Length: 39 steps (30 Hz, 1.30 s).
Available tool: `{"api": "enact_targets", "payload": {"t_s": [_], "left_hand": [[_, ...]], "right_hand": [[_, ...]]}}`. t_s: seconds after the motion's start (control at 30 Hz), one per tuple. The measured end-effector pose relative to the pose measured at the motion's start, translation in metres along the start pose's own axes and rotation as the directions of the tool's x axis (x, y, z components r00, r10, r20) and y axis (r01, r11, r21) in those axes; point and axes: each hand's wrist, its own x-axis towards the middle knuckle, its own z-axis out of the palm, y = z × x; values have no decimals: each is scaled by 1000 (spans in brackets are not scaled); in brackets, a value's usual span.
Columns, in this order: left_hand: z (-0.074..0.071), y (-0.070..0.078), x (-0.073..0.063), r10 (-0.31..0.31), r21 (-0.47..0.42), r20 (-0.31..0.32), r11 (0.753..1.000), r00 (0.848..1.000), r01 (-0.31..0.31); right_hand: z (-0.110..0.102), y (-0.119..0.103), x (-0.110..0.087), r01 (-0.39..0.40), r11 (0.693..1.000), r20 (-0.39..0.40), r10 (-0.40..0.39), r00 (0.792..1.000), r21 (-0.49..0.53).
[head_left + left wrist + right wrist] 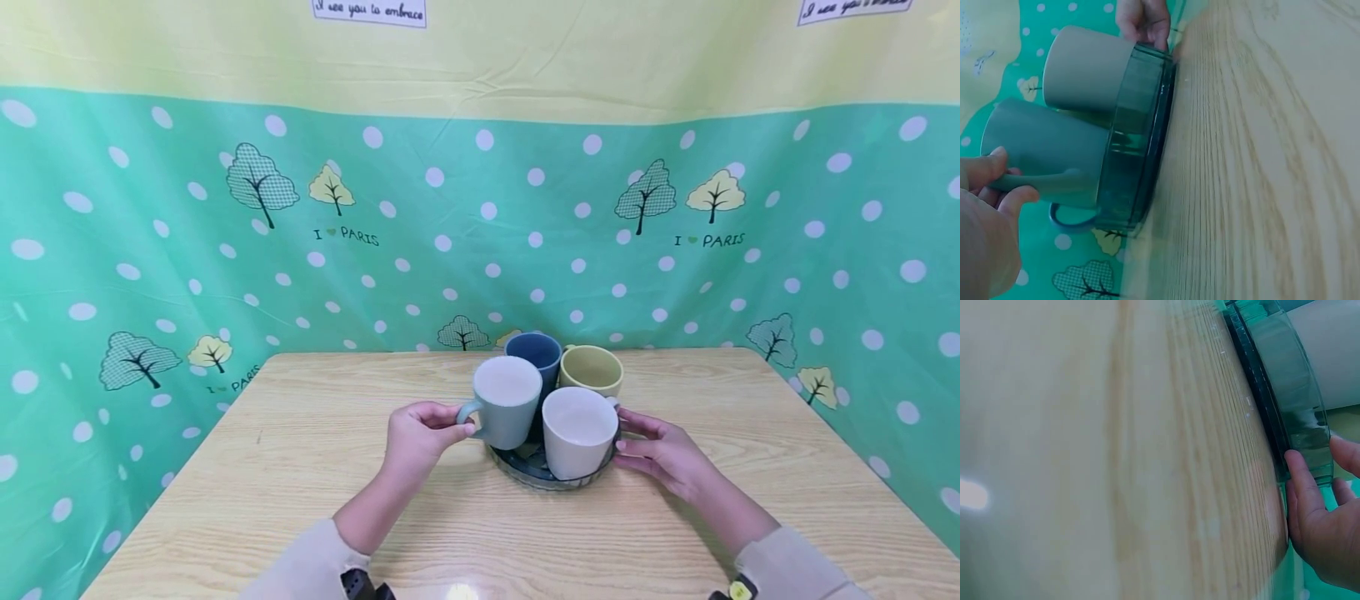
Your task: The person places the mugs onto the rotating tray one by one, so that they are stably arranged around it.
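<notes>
A round dark glass tray (551,483) with a clear ribbed wall stands on the table, bearing a group of mugs. At its left side is a pale blue-green mug (507,408), upright; my left hand (420,437) pinches its handle between thumb and fingers. Whether this mug's base touches the tray cannot be told. A white mug (579,437) stands at the tray's front right. Behind are a dark blue mug (534,346) and a pale yellow mug (592,367). My right hand (667,454) holds the tray's right edge, fingers on its wall and rim (1325,450).
The wood-grained table (300,475) extends left, right and in front of the tray. A green and yellow curtain (487,208) with dots and trees hangs behind it and along both sides.
</notes>
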Motion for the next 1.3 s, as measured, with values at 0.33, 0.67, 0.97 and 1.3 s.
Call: {"api": "enact_targets", "payload": {"t_s": [0.33,0.67,0.97,1.3], "left_hand": [[11,-5,-2,-25,23,-29,999,999,25],[13,-12,-4,-16,63,-18,998,1000,17],[18,-17,-11,-26,95,0,995,1000,26],[24,-17,-11,-72,119,5,990,997,71]], "right_hand": [[1,1,0,-3,1000,-4,3,1000,-3],[0,1,0,6,1000,-7,-6,1000,-6],[3,2,-2,2,1000,-9,-2,1000,-4],[10,3,-8,8,999,-37,-9,999,-37]]}}
